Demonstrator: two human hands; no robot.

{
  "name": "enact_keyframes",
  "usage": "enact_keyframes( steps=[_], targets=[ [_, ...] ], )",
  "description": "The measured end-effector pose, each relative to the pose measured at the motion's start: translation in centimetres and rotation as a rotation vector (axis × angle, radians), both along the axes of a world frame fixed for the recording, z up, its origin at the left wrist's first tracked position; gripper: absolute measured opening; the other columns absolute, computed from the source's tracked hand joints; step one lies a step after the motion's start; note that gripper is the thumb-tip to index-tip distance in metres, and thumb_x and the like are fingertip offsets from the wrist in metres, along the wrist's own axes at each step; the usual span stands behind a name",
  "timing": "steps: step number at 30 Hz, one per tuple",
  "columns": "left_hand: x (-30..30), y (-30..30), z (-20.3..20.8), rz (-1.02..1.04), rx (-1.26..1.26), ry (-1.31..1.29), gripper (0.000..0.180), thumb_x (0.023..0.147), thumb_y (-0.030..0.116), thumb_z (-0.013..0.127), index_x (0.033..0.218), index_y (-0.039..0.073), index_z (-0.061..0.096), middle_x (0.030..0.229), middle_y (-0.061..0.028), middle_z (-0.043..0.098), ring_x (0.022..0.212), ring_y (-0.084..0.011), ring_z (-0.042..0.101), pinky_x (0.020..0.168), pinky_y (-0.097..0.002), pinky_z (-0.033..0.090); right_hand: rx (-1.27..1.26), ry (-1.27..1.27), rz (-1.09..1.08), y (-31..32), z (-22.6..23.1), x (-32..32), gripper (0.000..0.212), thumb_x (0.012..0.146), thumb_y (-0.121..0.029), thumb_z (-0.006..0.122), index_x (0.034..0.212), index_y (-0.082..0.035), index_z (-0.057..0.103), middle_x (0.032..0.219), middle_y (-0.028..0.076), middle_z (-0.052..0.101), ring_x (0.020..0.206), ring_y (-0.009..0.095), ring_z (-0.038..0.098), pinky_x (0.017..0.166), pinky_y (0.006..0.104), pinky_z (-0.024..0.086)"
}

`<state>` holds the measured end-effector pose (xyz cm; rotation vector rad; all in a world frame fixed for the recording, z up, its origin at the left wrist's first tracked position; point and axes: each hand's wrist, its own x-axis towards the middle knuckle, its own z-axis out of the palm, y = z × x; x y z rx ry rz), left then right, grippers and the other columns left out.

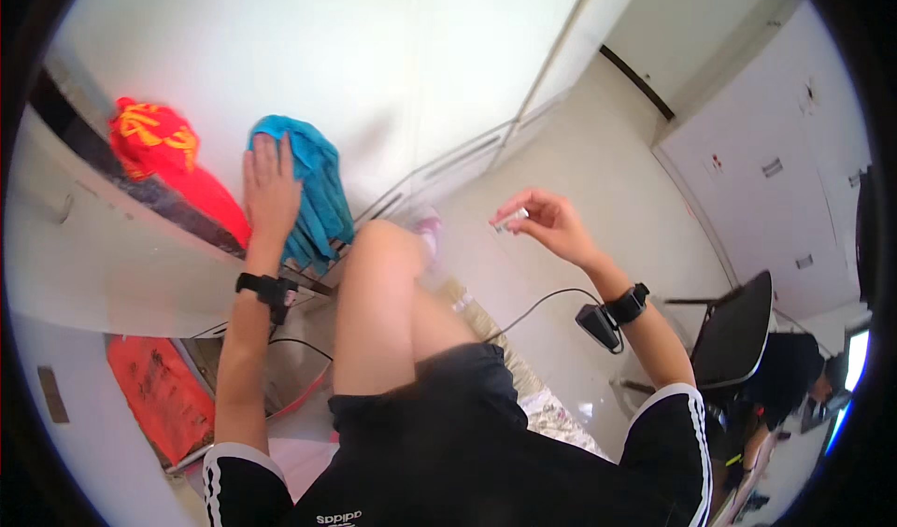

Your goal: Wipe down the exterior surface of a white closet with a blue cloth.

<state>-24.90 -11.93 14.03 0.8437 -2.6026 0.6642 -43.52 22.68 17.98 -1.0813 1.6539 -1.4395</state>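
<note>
My left hand [272, 191] lies flat with its fingers stretched out on a teal-blue cloth [322, 177]. The cloth hangs in folds against a white panel. Out to the right, above the tiled floor, my right hand [551, 223] pinches a small white object [510, 220] between thumb and fingers. The object is too small to name. Black straps with small devices sit on both wrists, and a thin cable runs from the right one.
Left of the blue cloth is a red cloth bundle [157, 139] with yellow marks. An orange-red sheet [161, 398] is at lower left. White cabinets [775, 153] stand at right, near a black chair [733, 331]. Another person [785, 377] is at the right edge, by a bright screen.
</note>
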Motion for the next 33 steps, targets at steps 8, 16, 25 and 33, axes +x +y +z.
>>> enact_keyframes(
  steps=[8, 16, 25, 33],
  targets=[
    [-0.4, -0.6, -0.8, -0.076, -0.094, 0.141, 0.078, 0.075, 0.042, 0.062, 0.138, 0.009, 0.032, 0.140, -0.0152, 0.034, 0.134, -0.0275, 0.024, 0.111, -0.0413, 0.015, -0.301, 0.037, 0.216, -14.5, 3.2, 0.5, 0.019, 0.082, 0.008, 0.057, 0.101, 0.002, 0.058, 0.103, 0.010, 0.062, 0.097, 0.016, 0.059, 0.082, 0.0282, 0.049],
    [-2.0, 0.3, 3.2, -0.066, -0.212, 0.316, 0.080, 0.073, 0.047, 0.063, 0.137, 0.009, 0.035, 0.139, -0.0156, 0.036, 0.133, -0.0285, 0.025, 0.111, -0.0410, 0.015, -0.476, 0.030, 0.172, -21.1, 2.5, 2.6, 0.018, 0.078, 0.007, 0.063, 0.096, 0.003, 0.061, 0.095, 0.010, 0.064, 0.089, 0.016, 0.062, 0.076, 0.0272, 0.053],
    [-1.9, 0.2, 5.2, -0.082, -0.241, 0.333, 0.076, 0.078, 0.047, 0.058, 0.133, 0.000, 0.036, 0.136, -0.0263, 0.032, 0.133, -0.0382, 0.020, 0.110, -0.0466, 0.013, -0.450, -0.052, 0.137, -22.3, 2.8, 2.7, 0.012, 0.083, 0.004, 0.060, 0.094, 0.006, 0.062, 0.089, 0.012, 0.065, 0.079, 0.016, 0.063, 0.072, 0.0263, 0.054],
    [-1.6, 0.2, 4.8, -0.091, -0.175, 0.325, 0.080, 0.073, 0.041, 0.064, 0.135, 0.000, 0.033, 0.138, -0.0265, 0.029, 0.134, -0.0386, 0.019, 0.110, -0.0478, 0.012, -0.435, -0.153, 0.173, -23.1, 2.9, 3.6, 0.012, 0.084, 0.000, 0.058, 0.095, 0.005, 0.062, 0.091, 0.012, 0.065, 0.082, 0.015, 0.063, 0.077, 0.0273, 0.051]
  ],
)
